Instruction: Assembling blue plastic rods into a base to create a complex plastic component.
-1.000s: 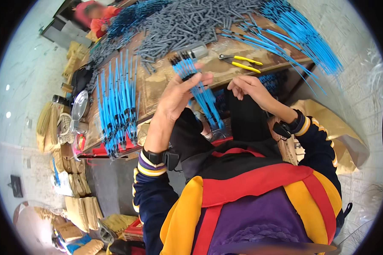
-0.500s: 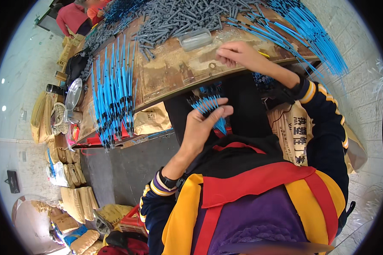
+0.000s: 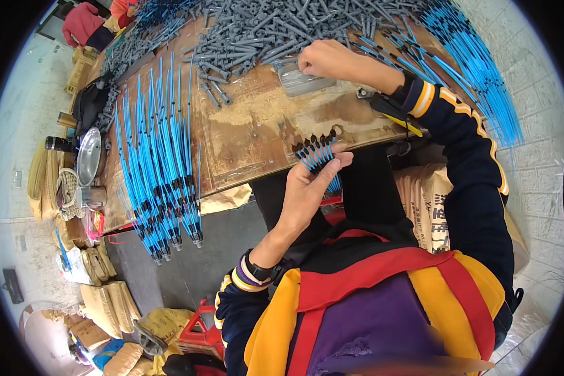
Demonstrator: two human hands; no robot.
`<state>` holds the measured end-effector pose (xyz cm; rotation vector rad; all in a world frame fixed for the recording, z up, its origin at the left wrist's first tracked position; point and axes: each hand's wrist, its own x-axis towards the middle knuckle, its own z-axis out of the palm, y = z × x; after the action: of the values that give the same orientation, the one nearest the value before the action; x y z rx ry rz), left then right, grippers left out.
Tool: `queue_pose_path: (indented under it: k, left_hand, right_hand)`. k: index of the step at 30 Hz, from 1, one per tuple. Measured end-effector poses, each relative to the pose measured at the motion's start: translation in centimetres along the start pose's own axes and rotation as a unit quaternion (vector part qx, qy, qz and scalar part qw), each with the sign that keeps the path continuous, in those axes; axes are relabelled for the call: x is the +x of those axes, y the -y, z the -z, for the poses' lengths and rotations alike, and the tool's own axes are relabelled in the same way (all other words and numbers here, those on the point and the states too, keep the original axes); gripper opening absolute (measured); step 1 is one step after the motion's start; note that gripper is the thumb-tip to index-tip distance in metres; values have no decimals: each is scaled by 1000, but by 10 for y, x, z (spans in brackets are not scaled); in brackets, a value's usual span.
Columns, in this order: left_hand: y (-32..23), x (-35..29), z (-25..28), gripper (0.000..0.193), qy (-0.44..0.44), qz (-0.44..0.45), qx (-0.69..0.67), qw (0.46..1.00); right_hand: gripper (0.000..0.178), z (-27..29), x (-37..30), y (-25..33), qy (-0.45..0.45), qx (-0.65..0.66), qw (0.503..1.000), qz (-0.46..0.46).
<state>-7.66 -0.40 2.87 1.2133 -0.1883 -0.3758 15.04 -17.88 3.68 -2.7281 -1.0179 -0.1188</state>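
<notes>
My left hand (image 3: 313, 185) is closed around a small bundle of thin blue sticks (image 3: 315, 153) with black tips, held by the table's front edge. Their black ends fan out above my fingers, and the lower part hangs below the hand. My right hand (image 3: 326, 61) reaches over the table with curled fingers, at a clear plastic box (image 3: 304, 81). Whatever lies in its fingertips is hidden. Right behind that hand spreads a big heap of grey bolt-shaped plastic parts (image 3: 263, 37).
Blue sticks with black joints (image 3: 160, 169) lie in a row on the left, overhanging the wooden table's (image 3: 244, 138) edge. More blue sticks (image 3: 476, 75) are piled at the right. A yellow-handled tool (image 3: 401, 122) lies near the front edge. A metal bowl (image 3: 89, 156) stands far left.
My right hand has moved left and away from me to the clear box. My left hand has risen slightly, its bundle now more in sight. The view has shifted, showing more of the table.
</notes>
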Motion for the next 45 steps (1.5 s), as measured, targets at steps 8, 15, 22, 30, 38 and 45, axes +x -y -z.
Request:
queue_pose_path:
  k: [8, 15, 22, 30, 38, 45]
  left_hand:
    - [11, 0, 5, 28, -3, 37, 4, 999]
    - [51, -30, -4, 30, -17, 67, -4, 998]
    - [51, -45, -17, 28, 2, 73, -28, 997]
    - [46, -48, -19, 27, 10, 77, -26, 997]
    - [51, -47, -13, 27, 10, 75, -22, 997]
    - [50, -50, -5, 27, 27, 75, -29, 996]
  right_hand:
    - [12, 7, -42, 21, -223, 72, 969, 76]
    - [19, 25, -182, 114, -123, 282, 952, 10]
    - [43, 22, -222, 131, -112, 228, 967, 32]
    - [48, 25, -229, 135, -116, 244, 962, 39]
    - [51, 24, -223, 136, -117, 144, 980, 71]
    - [51, 23, -217, 141, -147, 68, 980, 113]
